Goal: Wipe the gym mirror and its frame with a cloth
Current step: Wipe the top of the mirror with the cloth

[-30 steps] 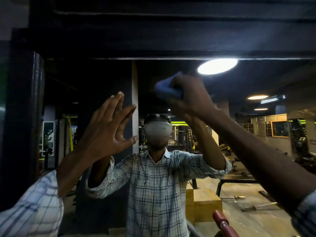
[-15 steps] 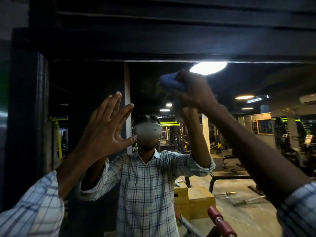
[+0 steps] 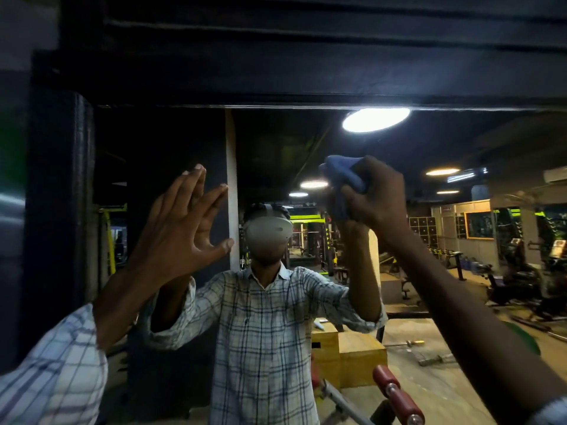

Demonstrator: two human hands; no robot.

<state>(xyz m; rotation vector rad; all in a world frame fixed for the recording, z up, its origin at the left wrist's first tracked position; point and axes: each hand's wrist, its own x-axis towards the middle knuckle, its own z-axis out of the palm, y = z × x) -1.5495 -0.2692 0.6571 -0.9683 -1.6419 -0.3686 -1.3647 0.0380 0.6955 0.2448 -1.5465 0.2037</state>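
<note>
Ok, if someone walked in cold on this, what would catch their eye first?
Probably the right hand up centre-right, gripping a bunched blue cloth at the mirror, just below a bright round ceiling light reflected near the top edge. Next, the left hand left of centre, fingers straight and meeting their own reflection, and between the two the person's reflection in a checked shirt.
</note>
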